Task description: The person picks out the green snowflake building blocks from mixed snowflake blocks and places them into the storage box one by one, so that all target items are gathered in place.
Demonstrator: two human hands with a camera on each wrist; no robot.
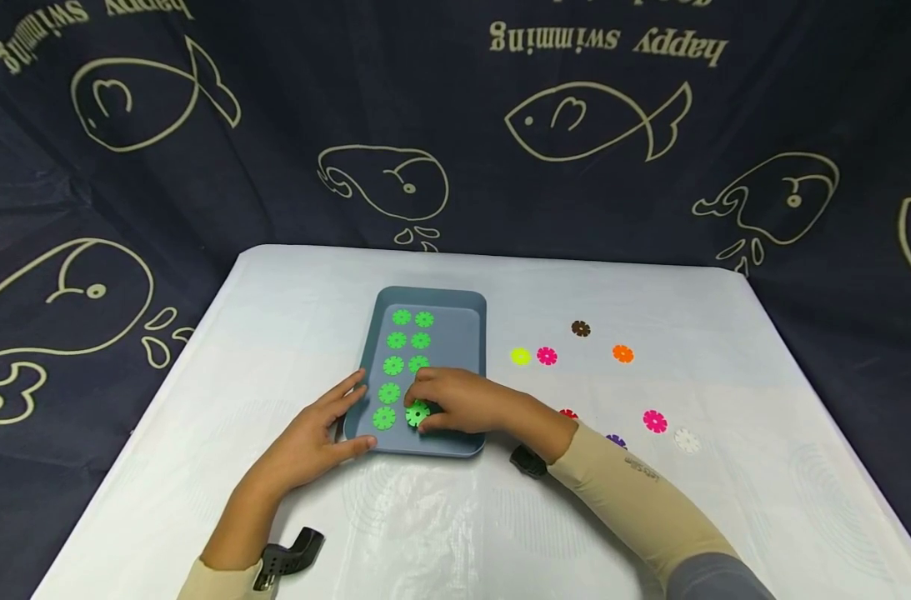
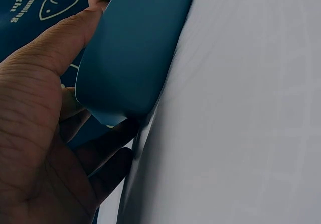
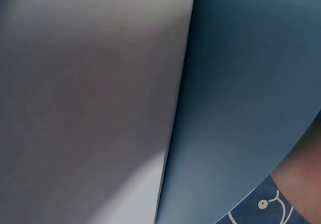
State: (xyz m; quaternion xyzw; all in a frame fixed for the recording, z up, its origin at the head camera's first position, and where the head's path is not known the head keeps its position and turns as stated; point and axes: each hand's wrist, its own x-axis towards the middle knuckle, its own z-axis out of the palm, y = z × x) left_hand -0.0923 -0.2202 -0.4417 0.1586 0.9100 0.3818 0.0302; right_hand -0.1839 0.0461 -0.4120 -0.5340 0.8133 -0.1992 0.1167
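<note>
A blue-grey tray (image 1: 455,333) lies on the table with green notched plastic discs (image 1: 397,340) set in two columns inside. My right hand (image 1: 458,400) reaches over the tray's right rim, thumb and fingers pinching a green notched disc (image 1: 417,414) at the near end of the right column. That hand hides part of this column. At the near left corner, my left hand (image 1: 312,437) rests against the tray, its fingers along the left rim and its thumb on the near rim. In the left wrist view, the thumb (image 2: 70,38) touches the tray wall (image 2: 135,48).
Right of the tray lie loose notched discs: yellow (image 1: 520,357), pink (image 1: 548,356), brown (image 1: 581,328), orange (image 1: 623,354), another pink (image 1: 655,421) and white (image 1: 688,440). Red (image 1: 568,413) and purple (image 1: 616,440) discs are partly hidden by the right arm. A dark fish-print cloth (image 1: 455,108) hangs behind the white table (image 1: 305,292).
</note>
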